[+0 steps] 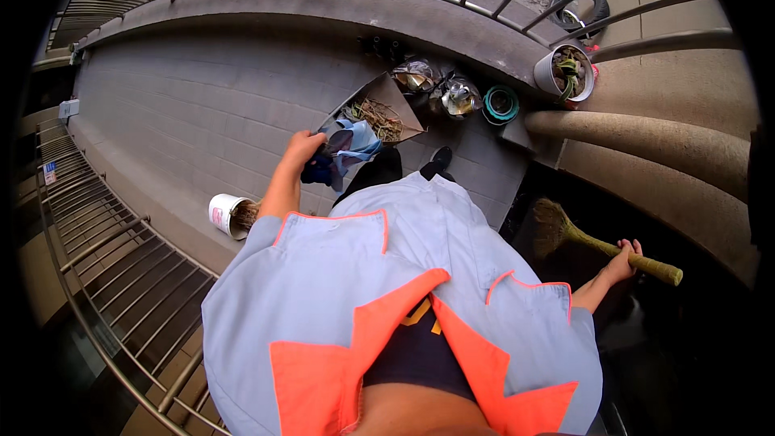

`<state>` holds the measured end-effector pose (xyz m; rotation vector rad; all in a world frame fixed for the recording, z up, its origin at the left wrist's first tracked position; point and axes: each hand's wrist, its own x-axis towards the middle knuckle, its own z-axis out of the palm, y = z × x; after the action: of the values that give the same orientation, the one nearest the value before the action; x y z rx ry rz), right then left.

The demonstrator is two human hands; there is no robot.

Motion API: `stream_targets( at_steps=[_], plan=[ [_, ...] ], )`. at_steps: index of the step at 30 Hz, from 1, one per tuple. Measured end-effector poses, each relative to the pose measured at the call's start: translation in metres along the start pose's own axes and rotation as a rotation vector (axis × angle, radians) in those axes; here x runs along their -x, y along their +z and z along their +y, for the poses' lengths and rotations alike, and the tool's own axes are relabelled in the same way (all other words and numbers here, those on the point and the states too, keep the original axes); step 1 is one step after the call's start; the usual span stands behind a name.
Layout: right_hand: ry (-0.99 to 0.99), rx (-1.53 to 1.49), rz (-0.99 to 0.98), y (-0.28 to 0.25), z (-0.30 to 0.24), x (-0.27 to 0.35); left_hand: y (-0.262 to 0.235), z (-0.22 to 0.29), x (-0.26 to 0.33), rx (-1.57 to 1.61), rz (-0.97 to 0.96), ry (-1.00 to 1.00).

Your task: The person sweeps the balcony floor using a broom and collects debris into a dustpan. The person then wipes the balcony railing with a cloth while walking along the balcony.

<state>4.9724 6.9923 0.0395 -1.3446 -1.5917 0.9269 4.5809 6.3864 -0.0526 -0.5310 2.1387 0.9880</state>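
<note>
My right hand [624, 262] is out to the right, its fingers wrapped round the handle of a short straw hand broom [557, 230]. The broom's bristle head points left, toward my body. In front of me on the left, my left hand [303, 149] is closed on a bundle of blue and dark cloth [355, 145]. The cloth hangs against the near edge of an open box [404, 105] with dry twigs and stalks [378, 119] in it. My fingertips are partly hidden, so the exact grip is unclear.
Two bags of rubbish [458, 97], a teal-rimmed pot [500, 104] and a white planter [565, 74] stand along the far wall. Left of me is a white bucket [230, 216] with dry straw. Metal railings [121, 234] run along the left and far sides. A thick pipe [638, 145] lies right.
</note>
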Motion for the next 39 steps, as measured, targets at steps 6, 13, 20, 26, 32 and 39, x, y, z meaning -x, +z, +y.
stream_targets(
  at_steps=[6,13,20,26,32,39],
  plan=[
    [0.075,-0.079,-0.431,0.07,-0.001,0.05,-0.002,-0.009,-0.019,-0.094,-0.004,0.026],
    [0.17,-0.071,-0.353,0.085,0.01,0.08,-0.011,0.006,-0.031,-0.297,0.02,0.068],
    [0.231,-0.13,-0.174,0.063,0.014,0.066,-0.011,0.012,-0.03,-0.275,0.021,0.028],
    [0.274,-0.124,-0.218,0.059,0.034,0.056,-0.002,0.015,-0.035,-0.358,-0.018,0.079],
    [0.358,-0.168,-0.284,0.079,0.061,0.057,0.008,0.042,-0.009,-0.303,-0.061,0.071],
    [0.601,-0.031,-0.407,0.1,0.125,0.049,0.038,0.056,-0.005,-0.431,-0.098,0.136]
  ],
)
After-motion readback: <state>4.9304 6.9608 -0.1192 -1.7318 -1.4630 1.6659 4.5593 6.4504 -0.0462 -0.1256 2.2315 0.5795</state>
